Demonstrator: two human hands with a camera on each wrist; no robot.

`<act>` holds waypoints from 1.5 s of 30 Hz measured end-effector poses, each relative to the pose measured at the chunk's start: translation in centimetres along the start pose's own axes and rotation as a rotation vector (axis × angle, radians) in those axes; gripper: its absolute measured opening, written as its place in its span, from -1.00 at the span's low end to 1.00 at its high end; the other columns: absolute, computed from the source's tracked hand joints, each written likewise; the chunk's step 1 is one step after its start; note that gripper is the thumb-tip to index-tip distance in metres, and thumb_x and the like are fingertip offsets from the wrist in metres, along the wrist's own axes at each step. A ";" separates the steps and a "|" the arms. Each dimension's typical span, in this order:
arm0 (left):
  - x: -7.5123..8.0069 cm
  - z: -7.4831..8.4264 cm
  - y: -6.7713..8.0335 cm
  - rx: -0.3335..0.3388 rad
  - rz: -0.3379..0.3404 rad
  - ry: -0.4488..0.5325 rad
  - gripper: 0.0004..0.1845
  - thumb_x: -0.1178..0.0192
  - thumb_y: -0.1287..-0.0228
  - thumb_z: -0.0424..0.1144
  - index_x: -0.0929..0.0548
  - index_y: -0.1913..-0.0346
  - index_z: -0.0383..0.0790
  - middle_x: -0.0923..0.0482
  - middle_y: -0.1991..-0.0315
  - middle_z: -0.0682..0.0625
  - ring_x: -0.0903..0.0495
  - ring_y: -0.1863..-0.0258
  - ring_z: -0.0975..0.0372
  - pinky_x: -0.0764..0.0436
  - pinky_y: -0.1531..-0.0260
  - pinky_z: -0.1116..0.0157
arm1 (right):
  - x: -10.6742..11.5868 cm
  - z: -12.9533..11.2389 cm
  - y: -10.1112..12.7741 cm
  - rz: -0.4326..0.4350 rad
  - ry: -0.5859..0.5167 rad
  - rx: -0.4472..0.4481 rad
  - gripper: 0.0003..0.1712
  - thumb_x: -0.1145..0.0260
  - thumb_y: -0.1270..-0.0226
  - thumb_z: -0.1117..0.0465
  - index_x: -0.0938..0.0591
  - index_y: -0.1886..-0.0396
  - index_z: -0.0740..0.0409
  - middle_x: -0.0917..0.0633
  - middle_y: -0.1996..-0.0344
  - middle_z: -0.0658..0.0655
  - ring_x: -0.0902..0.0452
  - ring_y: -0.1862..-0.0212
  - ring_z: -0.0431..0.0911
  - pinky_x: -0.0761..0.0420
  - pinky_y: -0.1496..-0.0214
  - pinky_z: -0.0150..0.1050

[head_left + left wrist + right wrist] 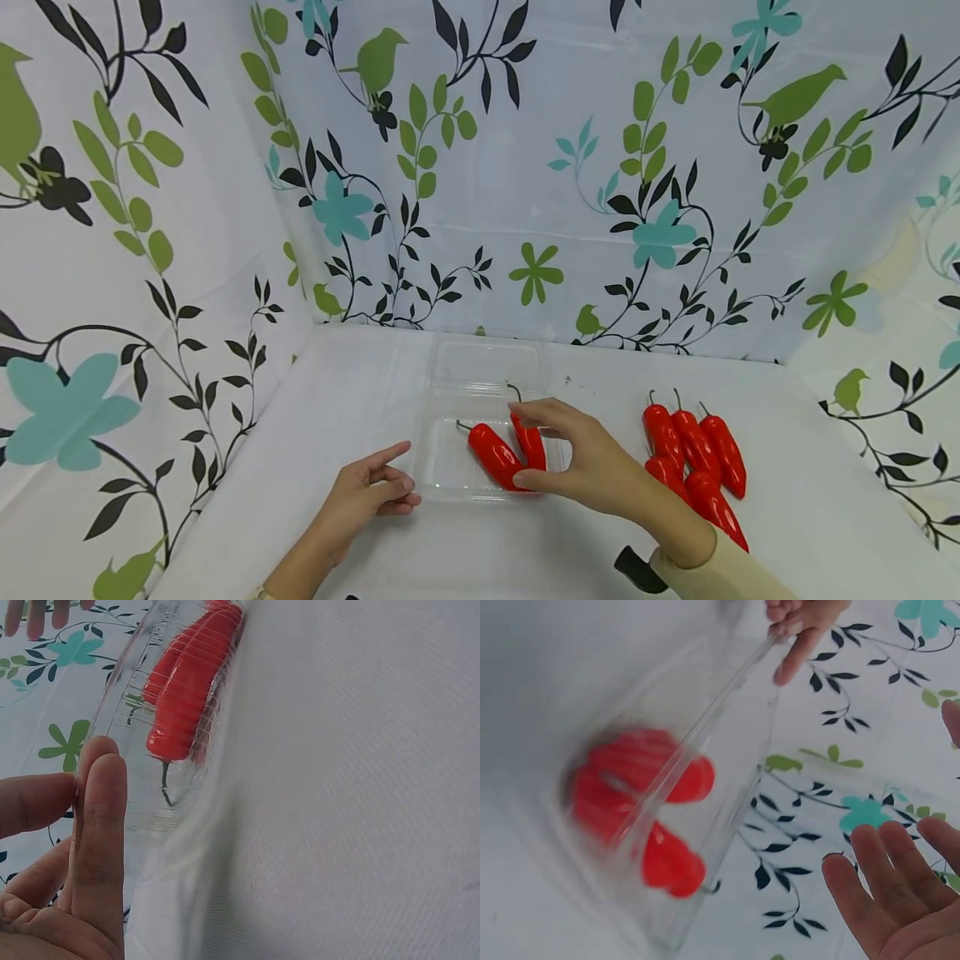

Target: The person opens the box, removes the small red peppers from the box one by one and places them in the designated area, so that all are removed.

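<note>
A clear plastic clamshell box (442, 487) lies on the white table with its lid (487, 362) folded back. Inside it are two glossy red chili peppers, one (491, 454) slanting at the middle and another (531, 446) beside it on the right. My right hand (581, 454) reaches over the box's right side, thumb and fingers spread around the peppers; the right wrist view shows the palm and fingers (892, 892) extended with nothing gripped. At the left edge, my left hand (371, 496) pinches the box's rim between fingertips (105, 795).
Several more red chili peppers (697, 446) lie in a cluster on the table (600, 533) to the right, partly behind my right forearm. A cloth (480, 208) printed with leaves, birds and flowers hangs at the back and sides. A black strap (637, 571) shows near my right sleeve.
</note>
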State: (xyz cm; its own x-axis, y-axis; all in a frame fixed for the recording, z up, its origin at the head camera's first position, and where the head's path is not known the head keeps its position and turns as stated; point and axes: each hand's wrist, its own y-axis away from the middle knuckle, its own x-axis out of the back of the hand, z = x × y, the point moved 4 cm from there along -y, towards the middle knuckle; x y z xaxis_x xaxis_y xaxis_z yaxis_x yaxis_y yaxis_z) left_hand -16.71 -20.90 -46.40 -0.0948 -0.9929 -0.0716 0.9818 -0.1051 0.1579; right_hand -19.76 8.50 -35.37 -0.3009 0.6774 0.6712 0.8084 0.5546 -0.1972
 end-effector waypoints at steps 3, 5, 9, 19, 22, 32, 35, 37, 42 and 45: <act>-0.1 0.2 0.0 -0.002 0.001 -0.002 -0.29 -0.27 -0.31 -0.49 -0.28 -0.49 -0.42 -0.59 0.21 -0.16 -0.76 0.23 0.04 -0.76 0.15 0.17 | -0.8 -0.7 -1.0 -0.004 -0.100 0.028 -0.16 -0.62 -0.09 0.05 -0.48 -0.39 -0.26 -0.54 -0.23 -0.16 -0.55 -0.20 -0.11 -0.68 -0.13 -0.07; -0.1 0.2 0.0 -0.003 0.002 -0.002 -0.30 -0.27 -0.31 -0.49 -0.29 -0.49 -0.42 -0.59 0.21 -0.16 -0.76 0.23 0.03 -0.76 0.14 0.17 | -1.3 -0.7 -1.8 0.002 -0.179 0.031 -0.18 -0.62 -0.10 0.10 -0.49 -0.37 -0.22 -0.54 -0.23 -0.14 -0.56 -0.20 -0.10 -0.66 -0.16 -0.03; -0.1 0.1 -0.1 -0.007 -0.004 0.000 -0.29 -0.27 -0.32 -0.49 -0.28 -0.49 -0.42 -0.59 0.21 -0.16 -0.76 0.23 0.03 -0.76 0.14 0.17 | -2.0 0.0 -3.1 0.025 -0.357 -0.015 -0.24 -0.57 -0.16 0.20 -0.49 -0.36 -0.09 -0.55 -0.23 0.00 -0.56 -0.21 0.05 -0.69 -0.11 -0.06; -0.1 0.0 -0.2 -0.010 -0.009 0.000 -0.29 -0.27 -0.32 -0.48 -0.28 -0.50 -0.41 -0.59 0.20 -0.15 -0.76 0.23 0.04 -0.76 0.14 0.18 | -4.3 3.7 -5.0 0.101 -0.508 -0.223 -0.28 -0.54 -0.17 0.24 -0.51 -0.34 0.05 -0.59 -0.18 0.14 -0.53 -0.24 0.21 -0.72 -0.06 -0.05; -0.1 0.0 -0.2 -0.008 -0.007 0.004 -0.29 -0.27 -0.32 -0.49 -0.28 -0.50 -0.40 -0.59 0.21 -0.15 -0.76 0.23 0.04 -0.76 0.14 0.18 | -4.9 4.5 -5.3 0.111 -0.450 -0.249 -0.28 -0.56 -0.15 0.22 -0.52 -0.33 0.04 -0.59 -0.17 0.12 -0.53 -0.24 0.21 -0.73 -0.04 -0.04; 0.0 0.1 0.1 -0.007 -0.023 -0.007 -0.29 -0.25 -0.34 -0.45 -0.26 -0.51 -0.39 -0.62 0.20 -0.15 -0.75 0.21 0.05 -0.76 0.14 0.20 | -6.7 5.3 -5.5 0.054 -0.207 -0.261 -0.20 -0.61 -0.09 0.21 -0.51 -0.36 0.07 -0.55 -0.25 0.22 -0.52 -0.23 0.18 -0.71 -0.08 0.02; 0.0 0.1 0.0 -0.008 -0.022 -0.005 -0.29 -0.25 -0.34 -0.45 -0.26 -0.51 -0.39 -0.62 0.21 -0.15 -0.75 0.21 0.05 -0.76 0.14 0.21 | -7.1 5.2 -5.5 0.048 -0.114 -0.250 -0.15 -0.63 -0.05 0.19 -0.50 -0.37 0.10 -0.56 -0.25 0.21 -0.52 -0.22 0.18 -0.71 -0.06 0.06; 0.0 0.1 0.0 -0.008 -0.022 -0.008 -0.29 -0.25 -0.34 -0.45 -0.26 -0.51 -0.39 -0.62 0.21 -0.16 -0.75 0.21 0.05 -0.76 0.14 0.21 | -7.2 5.1 -5.5 0.044 -0.068 -0.251 -0.14 -0.64 -0.03 0.19 -0.50 -0.37 0.11 -0.56 -0.24 0.19 -0.53 -0.21 0.17 -0.72 -0.03 0.07; 0.1 -0.1 0.0 -0.007 -0.022 -0.011 -0.29 -0.26 -0.35 -0.44 -0.25 -0.51 -0.39 -0.62 0.21 -0.16 -0.75 0.21 0.05 -0.76 0.15 0.20 | -7.6 5.2 -5.5 0.022 -0.019 -0.271 -0.16 -0.64 -0.04 0.20 -0.51 -0.36 0.09 -0.57 -0.22 0.11 -0.50 -0.22 0.11 -0.73 -0.01 0.05; 0.0 -0.2 0.0 -0.007 -0.023 -0.006 -0.29 -0.25 -0.35 -0.45 -0.25 -0.51 -0.40 -0.62 0.20 -0.16 -0.75 0.21 0.05 -0.76 0.15 0.20 | -8.0 5.3 -5.6 -0.002 -0.016 -0.276 -0.18 -0.63 -0.03 0.21 -0.52 -0.34 0.09 -0.58 -0.20 0.12 -0.50 -0.22 0.10 -0.71 -0.04 0.05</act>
State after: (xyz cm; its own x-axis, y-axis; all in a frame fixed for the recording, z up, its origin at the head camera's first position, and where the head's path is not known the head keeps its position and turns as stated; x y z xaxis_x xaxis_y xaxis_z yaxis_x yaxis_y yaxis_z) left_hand -16.67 -20.92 -46.63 -0.1185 -0.9905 -0.0695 0.9804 -0.1278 0.1497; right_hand -24.57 2.52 -43.41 -0.3089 0.6850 0.6598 0.9145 0.4046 0.0081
